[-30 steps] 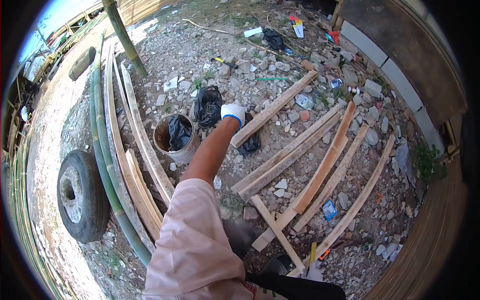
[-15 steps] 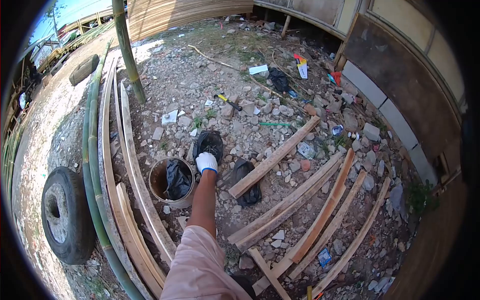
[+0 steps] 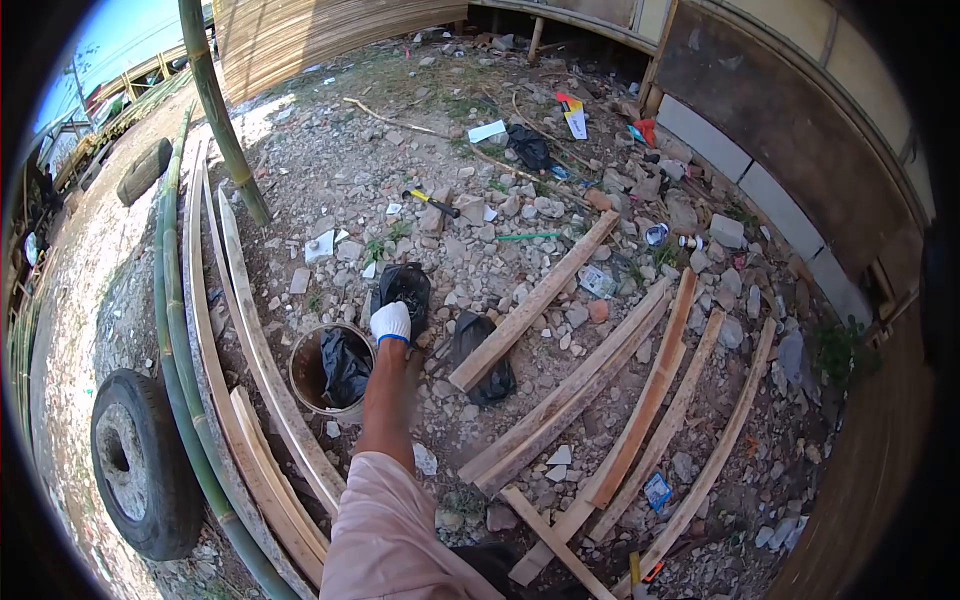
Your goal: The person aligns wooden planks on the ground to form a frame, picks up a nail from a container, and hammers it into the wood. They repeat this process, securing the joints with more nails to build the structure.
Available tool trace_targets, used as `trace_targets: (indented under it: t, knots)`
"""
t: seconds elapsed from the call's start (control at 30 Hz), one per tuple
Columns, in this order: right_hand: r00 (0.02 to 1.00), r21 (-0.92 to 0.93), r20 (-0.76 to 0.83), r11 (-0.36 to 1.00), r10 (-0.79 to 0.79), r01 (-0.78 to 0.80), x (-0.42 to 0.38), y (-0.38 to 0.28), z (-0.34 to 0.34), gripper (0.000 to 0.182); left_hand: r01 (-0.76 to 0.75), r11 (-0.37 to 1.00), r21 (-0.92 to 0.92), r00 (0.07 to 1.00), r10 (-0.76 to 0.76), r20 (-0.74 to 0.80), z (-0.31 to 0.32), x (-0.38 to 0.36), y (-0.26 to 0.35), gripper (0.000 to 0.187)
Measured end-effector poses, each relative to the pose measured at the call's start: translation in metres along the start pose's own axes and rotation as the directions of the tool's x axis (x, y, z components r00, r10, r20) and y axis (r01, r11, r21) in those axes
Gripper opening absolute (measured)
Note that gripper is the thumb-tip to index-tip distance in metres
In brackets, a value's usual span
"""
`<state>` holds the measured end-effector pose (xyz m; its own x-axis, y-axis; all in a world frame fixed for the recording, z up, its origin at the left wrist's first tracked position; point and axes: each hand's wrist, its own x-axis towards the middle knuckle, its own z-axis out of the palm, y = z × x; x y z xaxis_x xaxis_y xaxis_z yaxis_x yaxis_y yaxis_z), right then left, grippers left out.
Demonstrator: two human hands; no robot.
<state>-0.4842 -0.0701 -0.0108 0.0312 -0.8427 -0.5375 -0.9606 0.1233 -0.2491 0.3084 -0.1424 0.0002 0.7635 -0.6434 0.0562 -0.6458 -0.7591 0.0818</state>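
Observation:
My left hand (image 3: 391, 322), in a white glove with a blue cuff, is at the near edge of an open black plastic bag (image 3: 405, 284) on the rubble. Small dark pieces, perhaps nails, show inside the bag. The fingers look curled down at its mouth, and what they hold is hidden. Just left of the wrist stands a round bucket (image 3: 299, 372) with another black plastic bag (image 3: 345, 366) in it. A third black bag (image 3: 494, 386) lies to the right, partly under a wooden plank (image 3: 540, 300). My right hand is out of view.
Several planks (image 3: 640, 400) lie at the right. Long boards (image 3: 270, 350) and green bamboo poles (image 3: 186, 370) run along the left, beside a tyre (image 3: 140, 465). A yellow-handled hammer (image 3: 432, 204) lies ahead on broken stones. An upright bamboo post (image 3: 222, 110) stands at the upper left.
The view has shifted, so most of the scene sits further left and slightly higher. My left hand stays at the bag's near edge, slightly further left against it.

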Motion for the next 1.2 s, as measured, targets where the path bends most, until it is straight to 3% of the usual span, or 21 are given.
trace_targets:
  t: [0.13,0.3,0.37,0.43,0.47,0.5,0.63,0.67,0.7,0.73,0.77,0.83,0.9,0.97,1.0,1.03,1.1,1.17,1.2]
  knots:
    - [0.999,0.054,-0.012,0.998,0.044,-0.043,-0.009,-0.002,0.0,0.053,-0.081,0.993,0.09,0.996,0.083,-0.02,-0.033,0.006,0.007,0.026]
    - [0.99,0.129,0.011,0.981,0.143,-0.143,-0.048,0.012,0.01,0.057,0.055,0.997,0.052,0.996,-0.051,-0.068,-0.065,0.017,0.016,0.026]
    - [0.978,0.139,0.048,0.968,0.205,-0.21,-0.08,0.03,0.016,0.059,0.051,0.995,-0.09,0.987,-0.064,-0.146,-0.08,0.008,0.018,0.027]
    - [0.96,0.14,0.097,0.951,0.263,-0.275,-0.114,0.048,0.023,0.061,-0.007,0.917,-0.398,0.969,-0.092,-0.228,-0.064,0.018,0.013,0.026]
    - [0.953,0.148,0.117,0.944,0.278,-0.294,-0.123,0.05,0.027,0.062,0.031,0.602,-0.798,0.99,-0.126,-0.057,-0.049,0.029,0.017,0.027]
    - [0.947,0.164,0.137,0.936,0.291,-0.311,-0.131,0.047,0.034,0.063,0.117,0.138,-0.983,0.992,-0.071,0.108,-0.054,0.032,0.026,0.03]
    - [0.913,0.237,0.086,0.882,0.398,-0.407,-0.122,0.053,0.053,0.076,0.196,-0.378,-0.905,0.973,0.192,0.13,-0.12,-0.001,0.116,0.045]
    - [0.945,0.171,0.092,0.93,0.313,-0.325,-0.113,0.07,0.064,0.063,0.199,-0.442,-0.875,0.96,0.27,0.082,-0.133,-0.008,0.137,0.045]
    - [0.967,0.103,0.106,0.965,0.231,-0.241,-0.109,0.098,0.086,0.05,0.211,-0.433,-0.876,0.952,0.296,0.083,-0.147,-0.021,0.157,0.045]
    - [0.871,0.211,0.145,0.845,0.47,-0.491,-0.106,0.075,0.074,0.066,0.251,-0.456,-0.854,0.931,0.357,0.083,-0.17,-0.035,0.177,0.045]
    - [0.849,0.276,0.137,0.803,0.511,-0.528,-0.119,0.046,0.054,0.077,0.298,-0.474,-0.829,0.905,0.418,0.086,-0.183,-0.047,0.195,0.045]
    - [0.852,0.279,0.129,0.806,0.508,-0.523,-0.125,0.036,0.047,0.076,0.342,-0.408,-0.846,0.84,0.536,0.081,-0.191,-0.055,0.221,0.039]
    - [0.856,0.293,0.183,0.804,0.484,-0.518,-0.129,0.032,0.041,0.075,0.331,-0.268,-0.905,0.719,0.692,0.058,-0.209,-0.078,0.244,0.03]
    - [0.955,0.264,0.096,0.918,0.282,-0.297,-0.146,0.022,0.029,0.07,0.351,-0.237,-0.906,0.686,0.724,0.076,-0.227,-0.107,0.267,0.023]
    - [0.962,0.277,0.149,0.924,0.23,-0.264,-0.147,0.024,0.026,0.065,0.35,-0.219,-0.911,0.64,0.766,0.062,-0.236,-0.123,0.276,0.022]
    - [0.959,0.286,0.147,0.918,0.24,-0.274,-0.143,0.029,0.026,0.065,0.341,-0.204,-0.917,0.593,0.804,0.042,-0.247,-0.138,0.287,0.021]
    - [0.857,0.388,0.283,0.765,0.432,-0.514,-0.128,0.039,0.04,0.064,0.351,-0.165,-0.922,0.561,0.825,0.066,-0.263,-0.164,0.306,0.017]
    - [0.86,0.382,0.317,0.775,0.401,-0.503,-0.126,0.049,0.047,0.068,0.331,-0.129,-0.935,0.546,0.834,0.079,-0.28,-0.192,0.323,0.016]
    - [0.86,0.375,0.312,0.779,0.405,-0.503,-0.13,0.039,0.037,0.071,0.169,-0.055,-0.984,0.582,0.812,0.055,-0.297,-0.21,0.329,0.015]
